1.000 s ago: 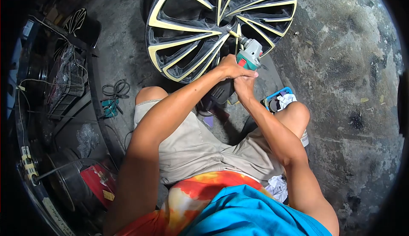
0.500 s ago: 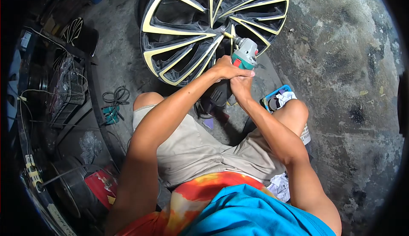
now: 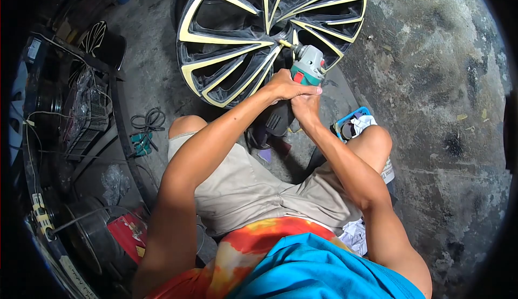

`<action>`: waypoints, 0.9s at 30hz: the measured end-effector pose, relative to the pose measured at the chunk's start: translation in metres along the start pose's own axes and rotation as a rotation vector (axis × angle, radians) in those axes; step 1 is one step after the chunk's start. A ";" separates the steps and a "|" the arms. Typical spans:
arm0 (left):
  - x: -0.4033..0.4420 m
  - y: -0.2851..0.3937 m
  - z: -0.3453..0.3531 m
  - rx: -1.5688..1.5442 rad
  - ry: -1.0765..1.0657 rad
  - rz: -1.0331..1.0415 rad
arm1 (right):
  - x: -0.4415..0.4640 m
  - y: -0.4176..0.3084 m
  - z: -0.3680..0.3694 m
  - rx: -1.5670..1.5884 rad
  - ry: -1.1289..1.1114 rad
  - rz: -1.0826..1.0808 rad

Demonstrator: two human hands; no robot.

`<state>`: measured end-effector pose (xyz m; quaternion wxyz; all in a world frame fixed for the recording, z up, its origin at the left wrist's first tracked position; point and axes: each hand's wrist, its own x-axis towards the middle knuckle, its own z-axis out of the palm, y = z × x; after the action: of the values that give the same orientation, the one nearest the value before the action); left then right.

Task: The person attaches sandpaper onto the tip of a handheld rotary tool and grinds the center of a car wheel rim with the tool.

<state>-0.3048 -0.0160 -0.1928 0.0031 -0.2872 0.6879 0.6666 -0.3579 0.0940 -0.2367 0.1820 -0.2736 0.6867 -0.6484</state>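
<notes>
A power tool (image 3: 308, 67) with a grey head and a green and black body is held in both hands. My left hand (image 3: 285, 85) wraps round its body from the left, thumb stretched to the right. Against it, just below and to the right, my right hand (image 3: 306, 106) is closed round the same body. The tool's thin yellowish tip reaches the hub area of a large black wheel rim (image 3: 224, 48) with pale yellow spoke faces. Whether the tip touches the rim I cannot tell. The undersides of the fingers are hidden.
A blue tray (image 3: 343, 122) with white cloth is beside the right knee. Green tool parts and a coiled cable (image 3: 142, 144) lie on the floor at left. A black frame (image 3: 129, 142), a red box (image 3: 127, 234) and another rim (image 3: 95, 37) are further left.
The rim and the tool appear further left in the view than a second ago. Both hands keep their hold, and the tool's tip has shifted slightly left at the hub.
</notes>
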 end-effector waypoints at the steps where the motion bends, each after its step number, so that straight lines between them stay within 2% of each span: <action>1: 0.003 0.000 -0.001 -0.016 -0.040 0.001 | 0.001 0.002 -0.001 -0.027 0.010 -0.003; 5: 0.009 -0.003 -0.002 -0.086 -0.112 0.032 | 0.001 0.005 0.002 -0.013 0.080 -0.025; 8: 0.000 -0.004 0.000 0.001 -0.020 0.010 | 0.004 0.019 -0.001 -0.026 -0.067 0.036; 9: -0.002 0.001 -0.002 0.116 0.000 -0.036 | 0.002 0.020 0.000 -0.007 -0.045 0.051; 12: 0.006 -0.008 0.002 -0.047 -0.018 0.066 | -0.001 0.021 0.003 0.061 0.042 -0.004; 15: 0.012 -0.005 0.002 -0.097 -0.066 0.094 | 0.004 0.013 -0.001 -0.005 0.048 0.016; 21: -0.001 0.005 0.000 -0.128 -0.075 0.071 | 0.005 0.015 -0.002 -0.070 0.090 -0.078; 24: 0.006 -0.001 0.004 -0.251 -0.122 0.105 | 0.005 0.011 -0.006 -0.120 0.102 -0.107; 27: 0.008 -0.004 0.002 -0.186 -0.106 0.082 | 0.006 0.014 -0.005 -0.086 0.088 -0.114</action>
<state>-0.3100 -0.0171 -0.1997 -0.0142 -0.2220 0.6332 0.7413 -0.3673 0.0942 -0.2500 0.1025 -0.2912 0.7046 -0.6389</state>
